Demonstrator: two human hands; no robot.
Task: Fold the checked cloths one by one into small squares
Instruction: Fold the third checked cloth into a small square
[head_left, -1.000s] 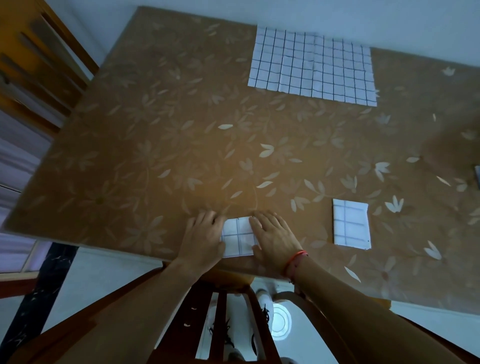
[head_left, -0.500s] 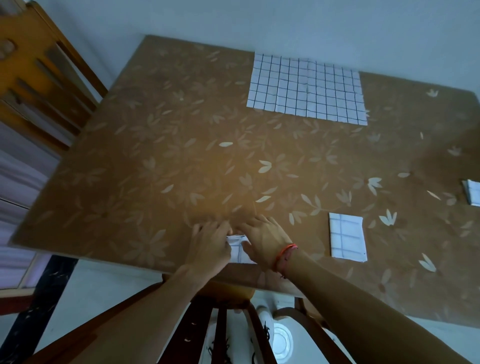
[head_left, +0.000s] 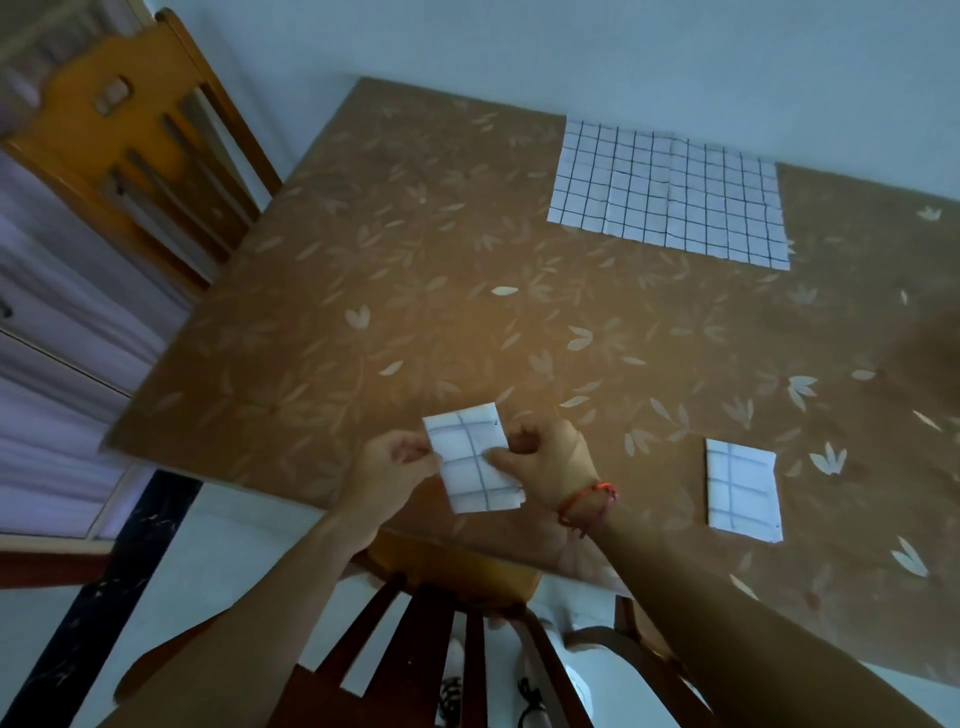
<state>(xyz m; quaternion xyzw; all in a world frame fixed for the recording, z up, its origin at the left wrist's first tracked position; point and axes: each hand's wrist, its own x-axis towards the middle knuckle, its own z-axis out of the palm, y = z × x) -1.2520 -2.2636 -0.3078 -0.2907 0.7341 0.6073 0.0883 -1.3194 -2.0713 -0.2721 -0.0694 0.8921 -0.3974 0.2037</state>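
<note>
While both hands (head_left: 467, 467) pinch it; small folded checked rectangle (head_left: 474, 457).

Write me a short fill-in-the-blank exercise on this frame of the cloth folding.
1. The left hand and right hand together pinch a folded ____.
2. A second folded cloth lies on the table to their ____.
3. The unfolded cloth lies near the table's ____ edge.
4. The red string circles the ____ wrist.
Missing words: cloth; right; far; right.
</note>
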